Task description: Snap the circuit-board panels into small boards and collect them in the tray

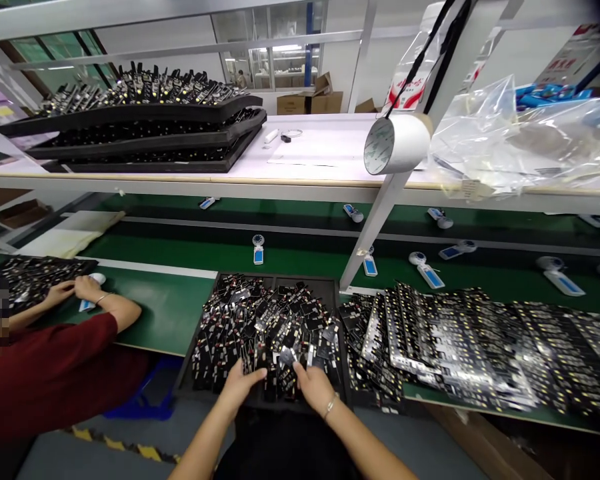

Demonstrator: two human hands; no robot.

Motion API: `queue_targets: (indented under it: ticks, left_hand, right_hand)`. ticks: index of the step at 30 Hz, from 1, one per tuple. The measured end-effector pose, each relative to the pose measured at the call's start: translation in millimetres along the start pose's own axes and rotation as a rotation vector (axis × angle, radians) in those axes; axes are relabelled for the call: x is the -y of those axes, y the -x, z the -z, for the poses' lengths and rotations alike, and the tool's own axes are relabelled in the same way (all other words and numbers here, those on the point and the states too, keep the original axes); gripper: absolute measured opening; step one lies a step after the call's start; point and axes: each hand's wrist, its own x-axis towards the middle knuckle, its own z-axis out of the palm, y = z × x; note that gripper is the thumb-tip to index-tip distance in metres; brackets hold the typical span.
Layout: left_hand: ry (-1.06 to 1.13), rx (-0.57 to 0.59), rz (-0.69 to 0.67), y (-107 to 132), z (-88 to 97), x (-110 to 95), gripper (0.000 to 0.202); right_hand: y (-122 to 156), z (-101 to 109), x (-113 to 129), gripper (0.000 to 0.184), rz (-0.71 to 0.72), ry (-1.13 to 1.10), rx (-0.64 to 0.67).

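A black tray [184, 373] in front of me holds a heap of small black circuit boards [270, 313] with light and silvery parts on them. At its near edge, my left hand [241, 387] is closed around a few boards, thumb on one side and fingers on the other. My right hand [316, 388], with a bracelet at the wrist, pinches at a small board with a shiny part among the heap. Its fingertips partly hide what they hold.
Uncut board panels [450, 340] lie stacked to the right. Handheld devices [259, 250] with blue faces sit on the green conveyor [300, 257]. A co-worker in a red sleeve [80, 347] works at left. Overhead, a shelf [320, 143] bears stacked black trays [145, 157]; a post [375, 223] stands ahead.
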Motion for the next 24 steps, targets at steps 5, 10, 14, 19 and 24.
queue_targets:
  ticks: [5, 10, 14, 19, 24]
  left_hand:
    - [-0.260, -0.033, 0.058, -28, 47.7, -8, 0.058]
    - [-0.521, -0.158, 0.069, -35, 77.7, 10, 0.079]
    - [-0.662, -0.190, 0.039, -33, 79.7, 27, 0.088]
    - [-0.826, -0.257, -0.153, -23, 72.2, 26, 0.084]
    - [-0.760, -0.275, -0.321, -3, 53.6, 10, 0.079]
  right_hand:
    - [15, 30, -67, 0.057, -0.139, -0.009, -0.112]
    - [34, 105, -141, 0.052, -0.332, 0.068, -0.486]
    - [23, 153, -198, 0.084, -0.537, 0.091, -0.671]
    - [12, 169, -233, 0.056, -0.543, -0.011, -0.625]
    - [42, 186, -232, 0.050, -0.538, -0.068, -0.770]
